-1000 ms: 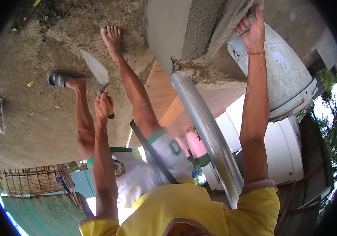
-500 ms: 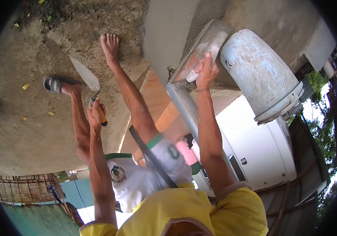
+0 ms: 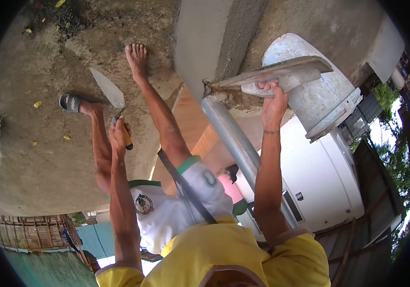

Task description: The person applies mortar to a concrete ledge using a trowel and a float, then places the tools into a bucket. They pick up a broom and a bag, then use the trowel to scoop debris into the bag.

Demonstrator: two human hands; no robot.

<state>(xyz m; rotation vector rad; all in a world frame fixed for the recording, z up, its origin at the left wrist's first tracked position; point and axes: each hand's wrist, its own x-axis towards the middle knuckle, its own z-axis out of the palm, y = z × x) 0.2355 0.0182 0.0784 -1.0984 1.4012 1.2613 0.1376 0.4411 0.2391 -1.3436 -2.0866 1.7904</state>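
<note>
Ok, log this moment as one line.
left hand: gripping pointed metal trowel with black-and-orange handle | right hand: gripping long, flat grey float | view: float overlaps scuffed, pale blue-white bucket

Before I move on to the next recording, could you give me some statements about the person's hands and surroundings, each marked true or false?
1. The left hand holds a pointed trowel by its handle. True.
2. The right hand is empty. False: it grips a hand float.
3. In this view, the hand float covers part of the bucket. True.
4. Both feet wear sandals. False: the left foot wears a slide sandal, but the right foot is bare.
5. The person's shirt is yellow. True.
</note>
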